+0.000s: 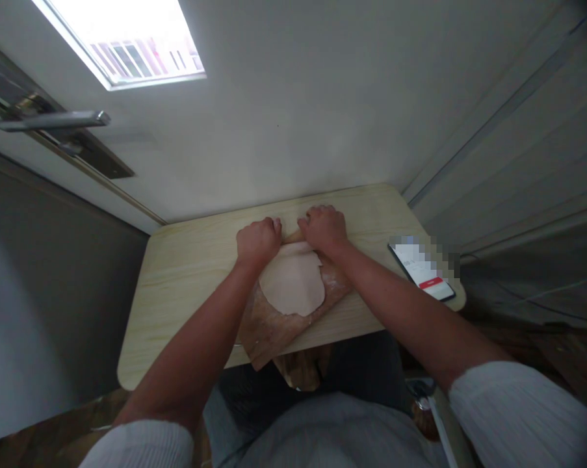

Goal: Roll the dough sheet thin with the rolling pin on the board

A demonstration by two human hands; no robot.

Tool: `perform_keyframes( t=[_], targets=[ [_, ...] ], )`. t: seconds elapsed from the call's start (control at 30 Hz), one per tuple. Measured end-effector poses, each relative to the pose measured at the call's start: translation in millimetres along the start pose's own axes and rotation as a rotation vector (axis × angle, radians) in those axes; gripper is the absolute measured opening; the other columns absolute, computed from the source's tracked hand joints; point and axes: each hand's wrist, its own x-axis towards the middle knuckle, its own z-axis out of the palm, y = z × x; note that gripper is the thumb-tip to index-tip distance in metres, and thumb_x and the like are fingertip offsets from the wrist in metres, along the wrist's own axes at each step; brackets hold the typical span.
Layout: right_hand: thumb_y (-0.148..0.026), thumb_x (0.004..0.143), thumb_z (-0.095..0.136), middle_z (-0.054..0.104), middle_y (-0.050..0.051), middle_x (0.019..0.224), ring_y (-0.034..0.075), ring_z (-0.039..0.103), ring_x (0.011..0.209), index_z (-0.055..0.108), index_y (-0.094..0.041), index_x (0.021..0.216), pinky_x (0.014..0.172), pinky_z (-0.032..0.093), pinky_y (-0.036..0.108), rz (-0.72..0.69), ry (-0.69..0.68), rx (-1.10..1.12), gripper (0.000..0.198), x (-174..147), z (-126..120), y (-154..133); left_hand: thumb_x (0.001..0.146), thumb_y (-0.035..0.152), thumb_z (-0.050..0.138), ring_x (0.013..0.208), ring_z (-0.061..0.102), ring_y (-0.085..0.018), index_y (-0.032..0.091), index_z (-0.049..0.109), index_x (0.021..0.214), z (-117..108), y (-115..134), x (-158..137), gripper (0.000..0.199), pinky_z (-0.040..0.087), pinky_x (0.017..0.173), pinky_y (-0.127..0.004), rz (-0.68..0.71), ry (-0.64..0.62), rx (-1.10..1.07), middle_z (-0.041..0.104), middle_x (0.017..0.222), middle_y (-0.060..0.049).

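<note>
A flat, pale, roughly round sheet of dough (293, 283) lies on a brown mat (268, 331) dusted with a little white in places. At the dough's far edge, a short stretch of a wooden rolling pin (294, 236) shows between my hands. My left hand (260, 242) is closed around its left part, and my right hand (323, 227) is closed around its right part. Both fists cover the ends of the pin. The mat's near corner hangs over the front edge of the table.
The pale wooden table (181, 292) stands against a white door (283, 123) with a metal handle (54, 121). A phone (422, 268) with a lit screen lies at the table's right end. Below the front edge are my legs and a brown wooden-looking object (300, 370).
</note>
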Motion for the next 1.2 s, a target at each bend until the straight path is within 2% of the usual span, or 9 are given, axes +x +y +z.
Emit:
perform_keyframes(
  t=[0.27, 0.37, 0.5, 0.63, 0.7, 0.8, 0.93, 1.07, 1.2],
  targets=[
    [-0.043, 0.096, 0.041, 0.063, 0.014, 0.128, 0.031, 0.051, 0.115, 0.063, -0.019, 0.124, 0.096, 0.035, 0.046, 0.007, 0.063, 0.008, 0.043, -32, 0, 2, 0.102, 0.044, 0.02, 0.103, 0.063, -0.029, 0.019, 0.061, 0.114, 2, 4, -31, 0.05, 0.048, 0.081, -0.039, 0.035, 0.091, -0.014, 0.067, 0.112, -0.013],
    [-0.043, 0.097, 0.04, 0.062, 0.014, 0.13, 0.031, 0.051, 0.115, 0.062, -0.021, 0.126, 0.097, 0.033, 0.047, 0.012, 0.06, -0.017, 0.043, -49, -1, 2, 0.101, 0.044, 0.024, 0.112, 0.058, -0.03, 0.021, 0.058, 0.122, 2, 7, -47, 0.046, 0.047, 0.085, -0.04, 0.025, 0.095, -0.013, 0.063, 0.12, -0.014],
    [-0.043, 0.097, 0.041, 0.061, 0.013, 0.132, 0.031, 0.05, 0.116, 0.059, -0.021, 0.129, 0.098, 0.03, 0.048, 0.01, 0.08, -0.019, 0.043, -73, -3, 3, 0.101, 0.045, 0.027, 0.115, 0.055, -0.03, 0.022, 0.055, 0.129, 2, 11, -72, 0.046, 0.046, 0.088, -0.041, 0.02, 0.117, -0.026, 0.061, 0.125, -0.014],
    [-0.044, 0.098, 0.039, 0.058, 0.015, 0.137, 0.032, 0.048, 0.12, 0.056, -0.019, 0.135, 0.101, 0.028, 0.049, -0.019, 0.107, -0.022, 0.047, -91, -2, 6, 0.101, 0.05, 0.029, 0.117, 0.054, -0.029, 0.022, 0.057, 0.127, 3, 8, -93, 0.047, 0.041, 0.094, -0.042, 0.071, 0.159, -0.06, 0.061, 0.127, -0.013],
    [-0.046, 0.099, 0.039, 0.057, 0.016, 0.139, 0.032, 0.046, 0.123, 0.054, -0.017, 0.135, 0.102, 0.028, 0.049, -0.023, 0.109, -0.014, 0.049, -96, -1, 8, 0.099, 0.054, 0.037, 0.119, 0.053, -0.028, 0.023, 0.059, 0.124, 3, 3, -101, 0.045, 0.039, 0.098, -0.041, 0.128, 0.161, -0.097, 0.061, 0.128, -0.012],
    [-0.045, 0.1, 0.039, 0.058, 0.015, 0.138, 0.03, 0.048, 0.123, 0.056, -0.016, 0.132, 0.102, 0.03, 0.047, -0.014, 0.094, 0.015, 0.046, -94, 0, 11, 0.094, 0.053, 0.049, 0.118, 0.053, -0.028, 0.025, 0.063, 0.119, 1, -7, -110, 0.039, 0.037, 0.099, -0.042, 0.217, 0.125, -0.123, 0.064, 0.124, -0.009],
    [-0.041, 0.102, 0.035, 0.062, 0.013, 0.132, 0.028, 0.051, 0.12, 0.058, -0.019, 0.128, 0.101, 0.034, 0.045, -0.03, 0.072, 0.058, 0.041, -79, -3, 6, 0.095, 0.046, 0.05, 0.117, 0.053, -0.028, 0.026, 0.064, 0.118, -5, -18, -121, 0.033, 0.037, 0.098, -0.043, 0.246, 0.092, -0.096, 0.066, 0.122, -0.009],
    [-0.04, 0.102, 0.034, 0.059, 0.011, 0.138, 0.028, 0.05, 0.125, 0.057, -0.023, 0.131, 0.106, 0.032, 0.053, -0.1, 0.007, 0.059, 0.041, -58, -3, -11, 0.096, 0.048, 0.049, 0.116, 0.054, -0.028, 0.026, 0.063, 0.119, -7, -26, -134, 0.035, 0.039, 0.096, -0.042, 0.147, 0.081, -0.101, 0.066, 0.121, -0.01],
    [-0.046, 0.102, 0.031, 0.047, 0.01, 0.152, 0.031, 0.038, 0.138, 0.049, -0.026, 0.142, 0.111, 0.024, 0.062, -0.157, -0.046, 0.037, 0.048, -44, 5, -27, 0.098, 0.05, 0.044, 0.113, 0.056, -0.028, 0.025, 0.063, 0.119, 0, -31, -144, 0.039, 0.042, 0.092, -0.041, 0.051, 0.101, -0.108, 0.065, 0.119, -0.011]
  ],
)
